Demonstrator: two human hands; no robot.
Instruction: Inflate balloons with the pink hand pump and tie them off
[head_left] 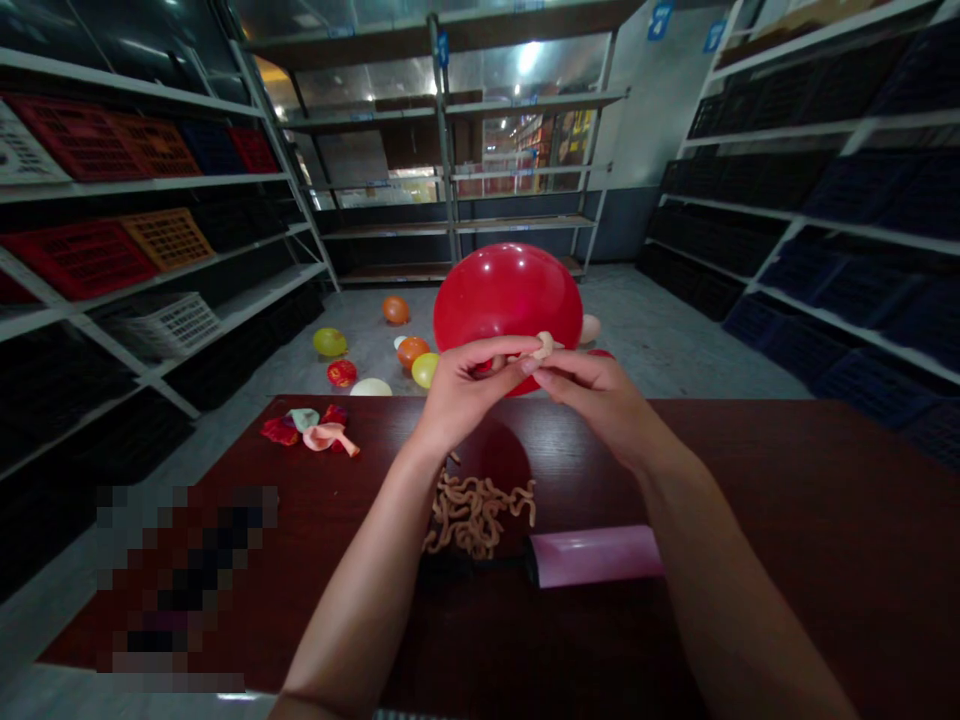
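Note:
A large inflated red balloon [508,295] is held up just beyond my fingers, over the far table edge. My left hand [480,375] is closed with thumb and index finger pinched at the balloon's near side; its neck is hidden by the fingers. A short, tan, curly cord [545,345] loops at the fingertips where both hands meet. My right hand [592,395] pinches at this cord, with its thumb and index finger together. Below the hands lies a pile of similar curly cords [476,515] on the dark table.
A pink pump [596,556] with a black end lies near the right forearm. Deflated balloons [322,435] rest at the table's left. Several inflated balloons [412,352] lie on the floor beyond. Shelves with crates [82,255] line the sides; a metal rack [450,180] stands behind.

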